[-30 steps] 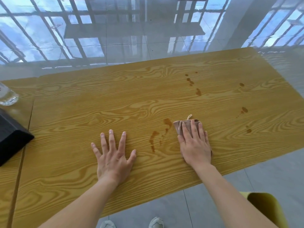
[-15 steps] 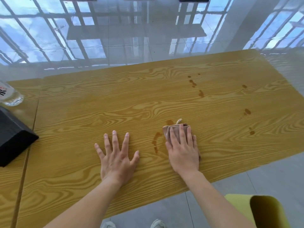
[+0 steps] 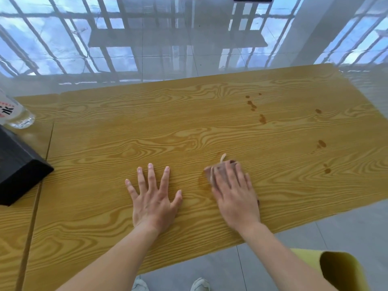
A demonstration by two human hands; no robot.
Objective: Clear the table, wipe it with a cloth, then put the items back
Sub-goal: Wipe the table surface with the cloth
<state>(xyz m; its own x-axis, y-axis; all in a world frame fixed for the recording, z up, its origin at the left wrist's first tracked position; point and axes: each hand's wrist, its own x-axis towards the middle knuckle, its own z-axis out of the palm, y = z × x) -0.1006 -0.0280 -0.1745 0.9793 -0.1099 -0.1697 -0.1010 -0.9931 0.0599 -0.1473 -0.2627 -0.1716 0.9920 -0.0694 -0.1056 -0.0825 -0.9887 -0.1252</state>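
**Wipe under way, spots left to reach**

My right hand [image 3: 235, 198] lies flat on the brown cloth [image 3: 220, 169], fingers straight and close together, pressing it to the table [image 3: 147, 127] just right of centre frame. My left hand [image 3: 153, 200] is palm-down beside it, fingers spread, holding nothing.

Risks as I judge them: a faint brown smear [image 3: 202, 181] sits at the cloth's left edge, so a damp, loaded cloth may drag the stain across the wood instead of lifting it. The brown spots [image 3: 262, 119] toward the upper right and right of frame are well apart from the cloth and easy to miss. With nothing gripping it, the cloth may slip out from under a flat palm.

Most of the cloth is hidden under my hand, so I cannot tell how it is folded or how soiled it is. The bottle [image 3: 16, 114] and black box [image 3: 19, 171] at the left edge are cut off, as is a yellow object [image 3: 336, 267] at lower right, which I cannot identify.
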